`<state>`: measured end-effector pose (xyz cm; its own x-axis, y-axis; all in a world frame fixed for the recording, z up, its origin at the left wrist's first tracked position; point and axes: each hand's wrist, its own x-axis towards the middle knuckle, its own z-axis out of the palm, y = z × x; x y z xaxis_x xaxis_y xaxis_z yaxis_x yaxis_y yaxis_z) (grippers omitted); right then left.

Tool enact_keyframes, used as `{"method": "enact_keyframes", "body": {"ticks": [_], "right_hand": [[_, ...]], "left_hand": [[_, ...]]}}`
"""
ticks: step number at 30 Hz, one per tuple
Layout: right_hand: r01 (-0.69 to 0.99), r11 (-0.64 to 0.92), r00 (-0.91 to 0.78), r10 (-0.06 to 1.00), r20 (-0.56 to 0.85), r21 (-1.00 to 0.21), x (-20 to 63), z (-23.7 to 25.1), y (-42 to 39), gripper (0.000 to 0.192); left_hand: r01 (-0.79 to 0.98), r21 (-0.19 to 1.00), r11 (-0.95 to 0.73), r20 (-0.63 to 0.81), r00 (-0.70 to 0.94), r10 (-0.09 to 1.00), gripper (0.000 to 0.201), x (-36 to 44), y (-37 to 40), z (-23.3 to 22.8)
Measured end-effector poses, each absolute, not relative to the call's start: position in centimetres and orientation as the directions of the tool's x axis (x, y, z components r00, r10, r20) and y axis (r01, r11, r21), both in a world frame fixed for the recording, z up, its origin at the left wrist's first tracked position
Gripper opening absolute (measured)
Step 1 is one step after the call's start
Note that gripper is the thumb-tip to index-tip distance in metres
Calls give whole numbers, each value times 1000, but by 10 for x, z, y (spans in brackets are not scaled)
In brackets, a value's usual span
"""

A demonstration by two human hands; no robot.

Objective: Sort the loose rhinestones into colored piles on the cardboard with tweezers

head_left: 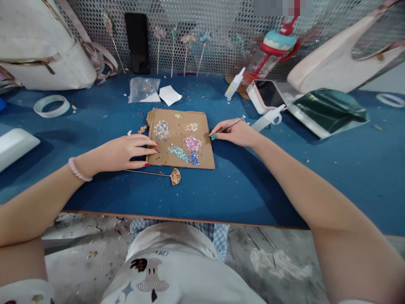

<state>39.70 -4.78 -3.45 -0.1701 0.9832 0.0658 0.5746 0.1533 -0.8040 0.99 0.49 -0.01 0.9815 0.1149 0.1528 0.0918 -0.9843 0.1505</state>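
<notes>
A cardboard piece (177, 126) lies on the blue table, bearing small piles of sequin-like bits: silvery ones (162, 130), pink ones (193, 144), turquoise ones (178, 153) and dark blue ones (194, 158). My left hand (129, 152) is open, its spread fingertips resting on the board's left edge. Just below the board is a gold fan-shaped hairpin (175, 176), its stem running under my left hand. At the board's right edge, my right hand (232, 133) is closed around a thin pen-like metal tool (234, 123); its tip is near the fingertips.
Behind the board lie a plastic bag (144, 90) and white paper (170, 95). Glue bottles (234, 85), a white device (266, 96) and a green pouch (329, 110) lie to the right. A phone (137, 43) and decorated sticks (158, 50) lean against the mesh.
</notes>
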Motion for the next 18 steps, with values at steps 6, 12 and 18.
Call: {"method": "enact_keyframes", "body": {"ticks": [6, 12, 18], "right_hand": [[564, 156, -156, 984, 81, -811, 397, -38, -47, 25], [546, 162, -134, 985, 105, -822, 394, -39, -48, 27], [542, 169, -118, 985, 125, -823, 393, -41, -48, 31]], "left_hand": [[93, 146, -985, 151, 982, 115, 33, 10, 5, 1], [104, 152, -983, 144, 981, 126, 33, 9, 4, 1], [118, 180, -977, 133, 981, 143, 32, 9, 4, 0]]}}
